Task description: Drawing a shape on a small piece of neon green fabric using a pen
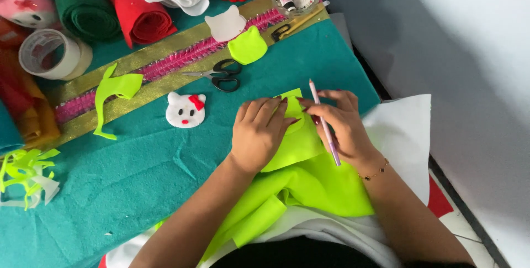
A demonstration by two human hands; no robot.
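A big teal felt cloth (138,174) is spread under both hands and reaches far out past the left hand. A large sheet of bright lime green felt (309,182) is laid on top of it, right below the two hands, and it is folded and bunched up near the wrists. A white sheet (403,130) is seen under the green felt, out past the right hand. Rolls of red, green and white felt (132,3) are stacked far above the left hand. A gold and pink ribbon band (165,66) is stretched across the cloth above the left hand. A roll of clear tape (52,53) is set far off to the left hand's side. The left hand (259,132) is laid flat with the fingers spread a little, and the green felt is pressed down by it; nothing is gripped. The right hand (345,127) is curled closed around a thin pink pencil (324,124), and the pencil's lower end is pointed down at the felt beside the wrist. A small shape on the felt between the two hands is mostly hidden by the fingers. Black scissors (218,74) are left just above the left hand. A white cat face with a red bow (185,110) is placed just beside the left hand.
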